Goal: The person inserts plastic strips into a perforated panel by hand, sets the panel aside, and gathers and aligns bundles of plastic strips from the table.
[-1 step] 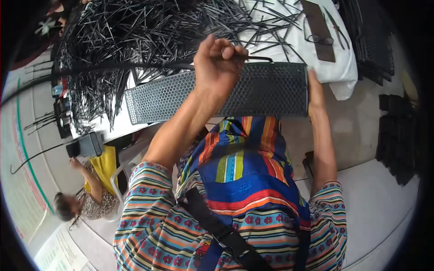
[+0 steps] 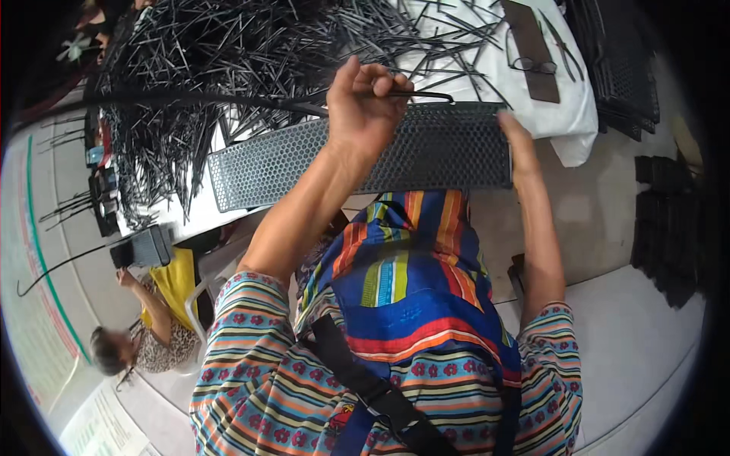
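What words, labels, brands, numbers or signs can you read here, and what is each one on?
None legible.
Large pale poster with green edge: print too small and blurred.
White sheet with green print, lower left: also too blurred.
Black, rectangular honeycomb-mesh panel: no lettering visible.

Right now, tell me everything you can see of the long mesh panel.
The panel is long, narrow and dark grey, apparently plastic, with rows of small honeycomb-like holes inside a narrow rim. It stretches crosswise beyond the apron, at the table's near edge, its left end slightly lower in the view. The right hand is at its right end; the left forearm passes over it, hiding part of the middle.
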The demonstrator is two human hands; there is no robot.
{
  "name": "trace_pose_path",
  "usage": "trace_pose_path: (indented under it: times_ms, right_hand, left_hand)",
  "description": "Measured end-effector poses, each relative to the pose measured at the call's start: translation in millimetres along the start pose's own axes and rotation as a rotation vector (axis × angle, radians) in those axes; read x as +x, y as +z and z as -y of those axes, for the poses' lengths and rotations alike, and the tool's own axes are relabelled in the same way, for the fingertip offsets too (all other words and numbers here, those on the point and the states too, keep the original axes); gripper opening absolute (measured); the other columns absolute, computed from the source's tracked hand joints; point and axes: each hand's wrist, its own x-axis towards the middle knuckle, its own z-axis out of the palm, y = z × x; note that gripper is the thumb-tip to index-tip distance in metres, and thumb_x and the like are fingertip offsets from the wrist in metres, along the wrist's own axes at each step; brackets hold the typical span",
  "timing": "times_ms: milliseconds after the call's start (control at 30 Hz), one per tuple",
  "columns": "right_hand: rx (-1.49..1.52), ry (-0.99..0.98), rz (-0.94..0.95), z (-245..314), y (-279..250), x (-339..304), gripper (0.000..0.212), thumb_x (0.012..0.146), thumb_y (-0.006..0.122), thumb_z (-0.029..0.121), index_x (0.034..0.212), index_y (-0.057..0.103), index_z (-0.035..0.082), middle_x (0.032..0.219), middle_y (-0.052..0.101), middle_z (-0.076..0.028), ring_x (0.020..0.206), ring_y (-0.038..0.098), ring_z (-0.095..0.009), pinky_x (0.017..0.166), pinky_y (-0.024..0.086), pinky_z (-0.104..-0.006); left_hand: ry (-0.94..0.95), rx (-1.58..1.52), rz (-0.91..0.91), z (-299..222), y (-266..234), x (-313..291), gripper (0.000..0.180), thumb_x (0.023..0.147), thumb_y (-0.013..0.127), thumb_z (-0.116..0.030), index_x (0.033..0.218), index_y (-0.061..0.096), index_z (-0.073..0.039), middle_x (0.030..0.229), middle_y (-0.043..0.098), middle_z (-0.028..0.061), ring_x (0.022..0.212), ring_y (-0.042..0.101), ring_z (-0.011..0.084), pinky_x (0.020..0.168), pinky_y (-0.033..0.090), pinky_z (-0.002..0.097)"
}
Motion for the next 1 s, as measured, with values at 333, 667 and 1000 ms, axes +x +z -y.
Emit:
trace_pose_path:
  times_ms: [333,667,1000]
  right_hand:
    - [-0.707,-0.203,-0.13,-21,17,44,0.059,0.071,0.075,0.045,0.106,0.068,-0.001,0.099,0.07,-0.019,0.093,0.067,-0.031,0.085,0.048,-0.0379]
    - [-0.872,-0.025,-0.219,-8,-31,89,0.067,0.074,0.072,0.054,0.108,0.069,-0.004,0.104,0.07,-0.018,0.096,0.065,-0.029,0.088,0.046,-0.0361]
    - [-0.864,-0.066,-0.245,-15,-58,122,0.066,0.077,0.072,0.052,0.097,0.068,-0.011,0.095,0.069,-0.019,0.086,0.062,-0.026,0.082,0.046,-0.0365]
  left_hand:
    - [0.089,0.974,-0.074,-38,-52,-43,0.035,0.089,0.063,-0.016,0.12,0.056,-0.001,0.119,0.064,0.0138,0.113,0.061,0.0275,0.095,0.047,0.0398]
    - [0.851,1.629,-0.951,-208,-265,-61,0.048,0.078,0.071,-0.026,0.11,0.058,0.007,0.101,0.063,0.019,0.089,0.061,0.0279,0.082,0.049,0.0382]
    - [0.325,1.542,-0.834,-190,-334,-62,0.073,0.089,0.049,-0.06,0.098,0.064,0.011,0.087,0.065,0.0296,0.089,0.064,0.0395,0.081,0.046,0.0445]
